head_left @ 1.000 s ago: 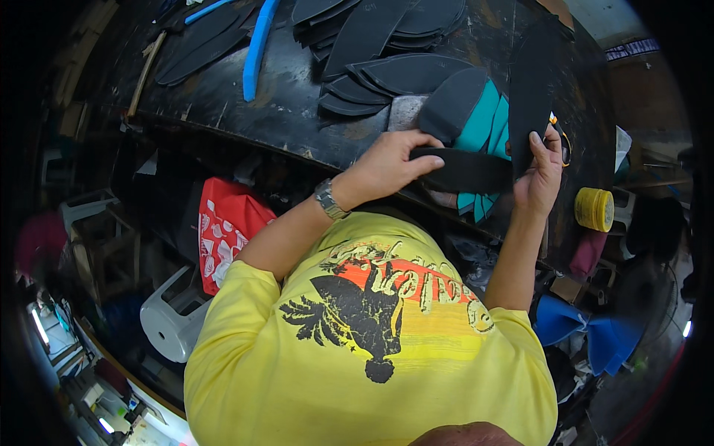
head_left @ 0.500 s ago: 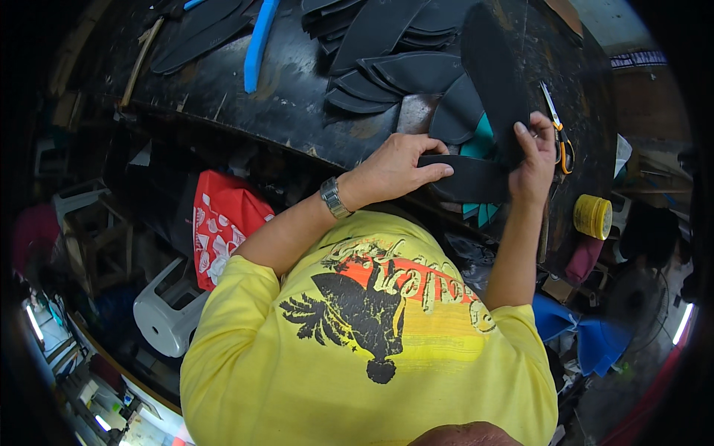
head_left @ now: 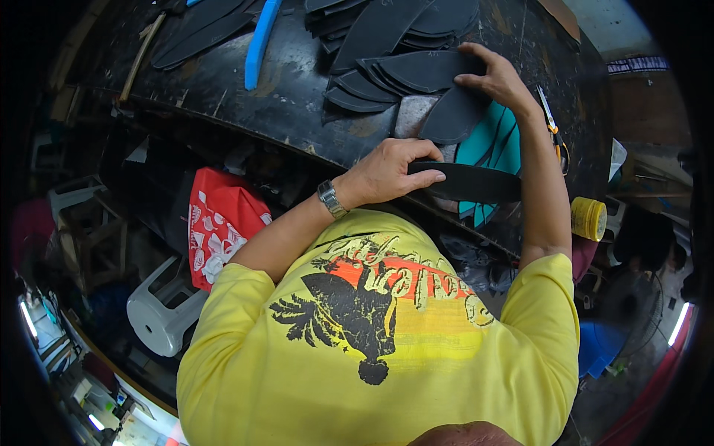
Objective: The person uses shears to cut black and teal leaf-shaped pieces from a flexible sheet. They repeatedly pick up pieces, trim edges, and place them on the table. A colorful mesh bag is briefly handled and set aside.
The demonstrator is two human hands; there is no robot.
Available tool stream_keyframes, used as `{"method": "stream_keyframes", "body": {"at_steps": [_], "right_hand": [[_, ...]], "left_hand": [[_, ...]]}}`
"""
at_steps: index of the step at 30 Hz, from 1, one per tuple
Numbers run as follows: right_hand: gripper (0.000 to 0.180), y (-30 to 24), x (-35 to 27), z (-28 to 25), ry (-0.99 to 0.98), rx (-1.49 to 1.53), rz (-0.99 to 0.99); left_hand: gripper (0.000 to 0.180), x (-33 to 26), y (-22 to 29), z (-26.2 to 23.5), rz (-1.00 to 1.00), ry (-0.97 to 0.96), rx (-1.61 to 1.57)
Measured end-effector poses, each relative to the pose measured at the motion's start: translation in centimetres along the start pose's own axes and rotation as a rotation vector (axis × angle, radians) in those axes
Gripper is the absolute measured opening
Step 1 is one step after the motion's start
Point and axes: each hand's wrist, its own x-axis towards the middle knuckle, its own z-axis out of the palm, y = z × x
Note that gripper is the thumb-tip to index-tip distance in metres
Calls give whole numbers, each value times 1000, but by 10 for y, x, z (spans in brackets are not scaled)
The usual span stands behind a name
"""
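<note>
My left hand (head_left: 387,172) is closed on one end of a black insole-shaped sheet (head_left: 476,183), thumb along its near side. The sheet lies level over the table's front edge, its other end passing behind my right forearm. Farther off, my right hand (head_left: 502,83) has thumb and fingers around the right end of a black insole (head_left: 424,70) in a fanned pile. Another black insole (head_left: 454,117) slants down just below that hand. Teal sole-shaped pieces (head_left: 494,141) show beneath, partly hidden by the held sheet and my forearm.
On the dark table (head_left: 290,123) lie a blue strip (head_left: 262,44), more black insoles (head_left: 204,37) and a hammer-like wooden handle (head_left: 143,59). Scissors (head_left: 554,126) sit right of my forearm, above a yellow tub (head_left: 588,218). A red bag (head_left: 216,223) and white stool (head_left: 165,308) stand left.
My right hand has gone from the near sheet up to the fanned pile. The upright black insole it held is no longer raised. My left hand keeps its sheet.
</note>
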Motion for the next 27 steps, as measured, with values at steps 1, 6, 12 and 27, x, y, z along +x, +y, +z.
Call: {"method": "stream_keyframes", "body": {"at_steps": [1, 6, 12, 27], "right_hand": [[65, -1, 3, 5, -33, -41, 5], [66, -7, 14, 1, -169, -7, 101], [41, -8, 17, -11, -187, 232, 160], [50, -16, 27, -10, -279, 237, 82]], "left_hand": [[21, 0, 0, 0, -2, -6, -5], [21, 1, -2, 0, 2, -10, -31], [20, 1, -1, -1, 10, -4, -35], [19, 1, 4, -2, -109, -48, -69]]}}
